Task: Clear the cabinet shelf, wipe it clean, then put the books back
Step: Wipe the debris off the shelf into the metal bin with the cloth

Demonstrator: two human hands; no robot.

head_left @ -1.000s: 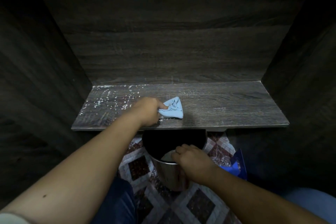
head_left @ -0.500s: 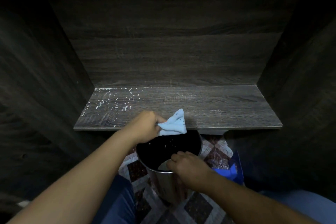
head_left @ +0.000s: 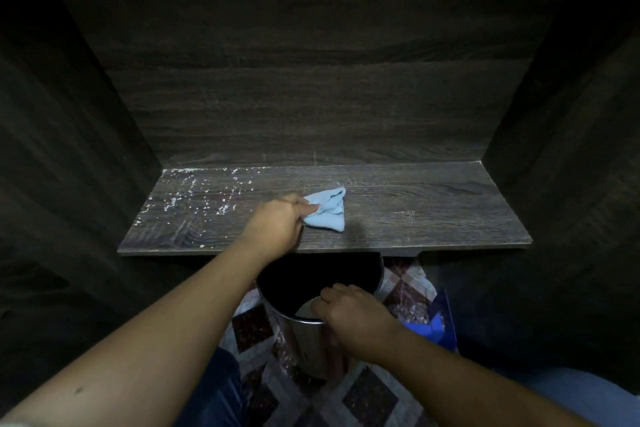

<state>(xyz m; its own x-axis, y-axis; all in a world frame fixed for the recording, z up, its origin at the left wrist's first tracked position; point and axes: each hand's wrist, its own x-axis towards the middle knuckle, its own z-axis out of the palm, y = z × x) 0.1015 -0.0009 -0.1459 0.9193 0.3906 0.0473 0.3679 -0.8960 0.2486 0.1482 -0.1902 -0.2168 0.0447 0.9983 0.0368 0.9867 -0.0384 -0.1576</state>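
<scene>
The dark wooden cabinet shelf (head_left: 433,208) lies in front of me with no books on it. White crumbs (head_left: 194,194) speckle its left part. My left hand (head_left: 277,222) grips a crumpled light blue cloth (head_left: 329,210) that rests on the middle of the shelf. Below the shelf's front edge stands a round metal bin (head_left: 304,340) with a dark inside. My right hand (head_left: 349,312) holds the bin's near rim, fingers curled over it.
Dark cabinet walls close in on the left, right and back. A blue object (head_left: 434,322) lies on the patterned tile floor (head_left: 367,395) to the right of the bin. My knees show at the bottom.
My left hand swept the cloth off the front edge over the bin, then moved it back onto the middle of the shelf. My right hand stayed on the bin's rim.
</scene>
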